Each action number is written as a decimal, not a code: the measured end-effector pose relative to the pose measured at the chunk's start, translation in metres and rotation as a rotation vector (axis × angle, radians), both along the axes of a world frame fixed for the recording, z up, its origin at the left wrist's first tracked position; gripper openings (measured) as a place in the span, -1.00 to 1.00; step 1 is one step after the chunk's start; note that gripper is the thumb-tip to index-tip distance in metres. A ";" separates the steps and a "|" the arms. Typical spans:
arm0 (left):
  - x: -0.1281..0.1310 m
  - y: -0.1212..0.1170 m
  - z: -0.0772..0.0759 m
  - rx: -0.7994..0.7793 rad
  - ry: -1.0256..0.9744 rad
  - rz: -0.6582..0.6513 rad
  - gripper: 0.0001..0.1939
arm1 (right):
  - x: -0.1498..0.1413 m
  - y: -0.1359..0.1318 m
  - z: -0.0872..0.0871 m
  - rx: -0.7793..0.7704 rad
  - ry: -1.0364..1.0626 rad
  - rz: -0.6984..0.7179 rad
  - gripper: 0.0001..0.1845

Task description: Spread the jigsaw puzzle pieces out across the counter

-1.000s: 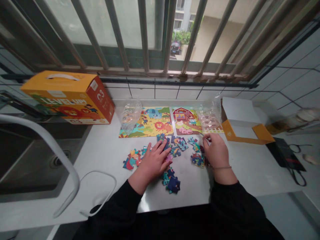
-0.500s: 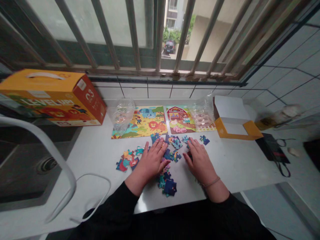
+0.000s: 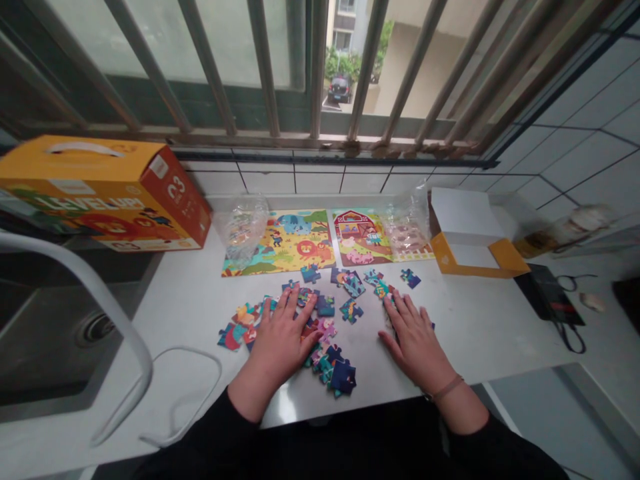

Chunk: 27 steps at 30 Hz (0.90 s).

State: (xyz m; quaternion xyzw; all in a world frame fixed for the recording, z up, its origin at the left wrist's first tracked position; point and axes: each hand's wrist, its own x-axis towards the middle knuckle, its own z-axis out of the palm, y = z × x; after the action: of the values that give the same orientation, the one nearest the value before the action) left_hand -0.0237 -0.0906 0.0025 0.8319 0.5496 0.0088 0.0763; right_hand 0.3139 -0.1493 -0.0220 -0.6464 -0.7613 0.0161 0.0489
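Observation:
My left hand (image 3: 285, 330) lies flat, fingers spread, over a pile of jigsaw puzzle pieces. Pink and purple pieces (image 3: 327, 328) show beside its thumb, and orange and red pieces (image 3: 239, 327) stick out to its left. My right hand (image 3: 413, 337), also flat with fingers apart, covers a few pieces whose edges peek out. Teal pieces (image 3: 376, 281) touch or lie just beyond its fingertips. Between the hands is a dark blue piece with a yellow figure (image 3: 351, 311). Closer to me sits a navy piece (image 3: 343, 377) on top of others.
Behind the pieces lie an animal picture sheet (image 3: 300, 250) and a farm picture sheet (image 3: 357, 250), partly under clear plastic bags (image 3: 245, 230). An orange box (image 3: 100, 200) stands left, above the sink (image 3: 50, 327) and faucet (image 3: 120, 313). An opened small box (image 3: 480, 257) is at right.
My hands have moved apart: the left one to the left and towards me, the right one to the right. Pieces under them have slid outward, spreading the pile.

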 end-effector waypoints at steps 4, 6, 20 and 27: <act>-0.011 -0.001 -0.001 0.021 0.016 0.077 -0.28 | 0.012 -0.004 -0.003 -0.027 -0.036 -0.122 -0.14; -0.013 -0.001 0.000 0.017 0.021 0.101 -0.27 | 0.014 -0.003 -0.002 -0.055 -0.052 -0.196 -0.14; -0.034 0.009 0.003 0.024 0.164 0.364 -0.10 | 0.033 0.010 0.004 -0.151 -0.005 -0.609 0.01; -0.059 0.017 0.010 0.025 0.145 0.501 -0.16 | 0.063 0.023 0.009 -0.109 0.100 -0.736 0.04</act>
State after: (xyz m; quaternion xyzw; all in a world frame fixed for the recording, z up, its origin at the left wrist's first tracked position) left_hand -0.0830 -0.0731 0.0128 0.6691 0.7425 -0.0253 0.0216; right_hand 0.3773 -0.1258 -0.0125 -0.8768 -0.4727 0.0693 0.0540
